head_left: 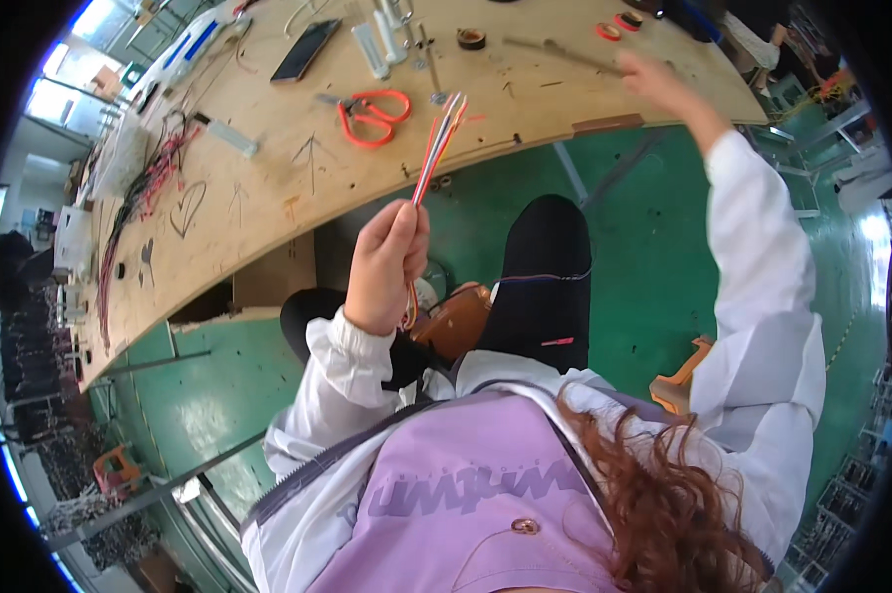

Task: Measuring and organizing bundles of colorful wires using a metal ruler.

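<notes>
My left hand [391, 252] is closed around a bundle of thin coloured wires [434, 163], whose bare-looking ends point up over the table's near edge. Lower down, part of the bundle hangs below the fist. My right hand [658, 87] reaches over the right side of the table, its fingers at the end of a long thin stick [559, 51]. The fingers are blurred, and I cannot tell whether they grip it. Orange-handled scissors [372, 117] lie on the table, left of the wire ends.
The wooden table [268, 198] also bears a phone [306, 49], white syringe-like tubes [370, 51], a dark tape roll [471, 39], a red tape roll [608, 31] and a tangle of red and black wires [149, 183]. A single wire [545, 278] crosses my thigh.
</notes>
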`<state>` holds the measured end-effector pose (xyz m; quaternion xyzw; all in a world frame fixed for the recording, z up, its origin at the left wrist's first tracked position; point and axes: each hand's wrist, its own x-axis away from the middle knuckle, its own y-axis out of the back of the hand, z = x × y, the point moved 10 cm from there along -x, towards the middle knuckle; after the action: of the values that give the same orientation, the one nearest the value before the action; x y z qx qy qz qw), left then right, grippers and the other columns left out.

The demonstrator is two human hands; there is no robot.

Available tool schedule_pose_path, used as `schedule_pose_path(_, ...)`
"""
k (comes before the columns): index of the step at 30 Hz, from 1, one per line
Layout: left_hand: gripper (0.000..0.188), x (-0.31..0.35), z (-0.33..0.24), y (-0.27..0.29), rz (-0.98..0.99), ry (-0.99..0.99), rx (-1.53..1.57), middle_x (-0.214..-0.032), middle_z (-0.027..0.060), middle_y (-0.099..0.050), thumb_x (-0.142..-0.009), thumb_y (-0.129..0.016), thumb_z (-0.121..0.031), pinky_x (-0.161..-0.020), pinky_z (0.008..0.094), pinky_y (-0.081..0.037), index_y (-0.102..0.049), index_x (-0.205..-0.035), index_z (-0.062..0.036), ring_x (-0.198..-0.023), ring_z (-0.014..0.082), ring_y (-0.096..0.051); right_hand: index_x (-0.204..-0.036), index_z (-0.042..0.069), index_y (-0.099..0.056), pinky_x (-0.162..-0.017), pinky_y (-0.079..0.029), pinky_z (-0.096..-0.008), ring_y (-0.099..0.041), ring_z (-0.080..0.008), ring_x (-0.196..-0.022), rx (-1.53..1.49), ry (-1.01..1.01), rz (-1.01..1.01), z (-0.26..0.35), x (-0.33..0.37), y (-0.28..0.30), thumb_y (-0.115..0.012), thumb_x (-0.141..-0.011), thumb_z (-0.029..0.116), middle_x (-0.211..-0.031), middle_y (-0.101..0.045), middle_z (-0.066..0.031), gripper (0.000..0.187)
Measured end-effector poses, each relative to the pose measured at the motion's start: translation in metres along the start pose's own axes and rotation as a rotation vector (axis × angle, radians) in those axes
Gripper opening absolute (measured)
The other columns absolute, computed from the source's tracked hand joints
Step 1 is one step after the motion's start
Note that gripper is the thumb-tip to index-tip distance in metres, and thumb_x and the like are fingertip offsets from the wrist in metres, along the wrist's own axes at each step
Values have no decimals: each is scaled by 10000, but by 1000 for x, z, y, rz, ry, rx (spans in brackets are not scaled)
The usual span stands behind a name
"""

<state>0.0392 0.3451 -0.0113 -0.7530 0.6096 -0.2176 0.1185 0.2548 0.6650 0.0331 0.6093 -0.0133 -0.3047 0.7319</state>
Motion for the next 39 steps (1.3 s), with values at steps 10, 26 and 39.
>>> schedule_pose_path(10, 277, -25, 9, -7, 168, 130, -105, -725, 21, -449, -948, -358, -286, -733, 300, -470, -417, -798, -61, -704, 180, -549, -644, 59, -518, -478, -365, -351, -451, -292, -478, 127, 168, 456, 227, 62, 24, -561, -803, 247, -505, -433, -117, 250)
schedule_pose_path(26, 248, 13, 109, -59, 555, 739, -255, -889, 124, -615, -951, -358, -221, -655, 234, -494, -466, -999, -3, -725, 167, -609, -744, 34, -538, -638, -461, -363, -571, -284, -746, -109, 420, 461, 286, 71, -76, -551, -818, 260, -869, -555, -103, 238)
schedule_pose_path(39, 277, 11, 122, -59, 660, 551, -361, -531, -65, -320, -929, -426, -269, -420, 189, -216, -470, -744, -68, -444, 26, -255, -861, 2, -459, -514, -419, -253, -524, -126, -618, -643, -313, 782, 229, 75, -76, -528, -832, 196, -781, -572, -73, 208)
